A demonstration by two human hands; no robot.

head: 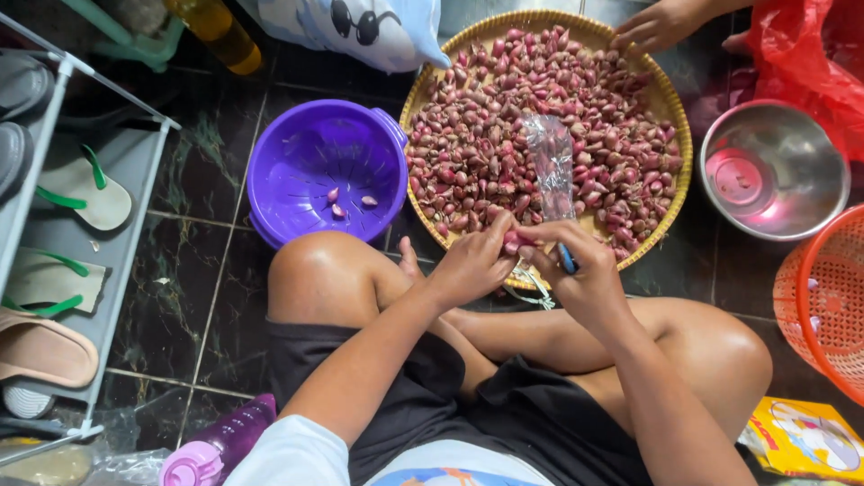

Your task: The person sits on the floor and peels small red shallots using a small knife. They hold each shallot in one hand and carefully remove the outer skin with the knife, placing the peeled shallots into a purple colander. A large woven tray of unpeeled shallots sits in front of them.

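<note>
Seated person, viewed from above: black shorts [468,405]; white short-sleeved shirt [297,454] bearing a coloured print at the front hem; bare forearms, knees and hands, no rings or wristwear visible.

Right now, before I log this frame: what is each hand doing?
Left hand: closed on a shallot, pinching it.
Right hand: closed around a blue-handled knife, fingers also touching the shallot.
</note>
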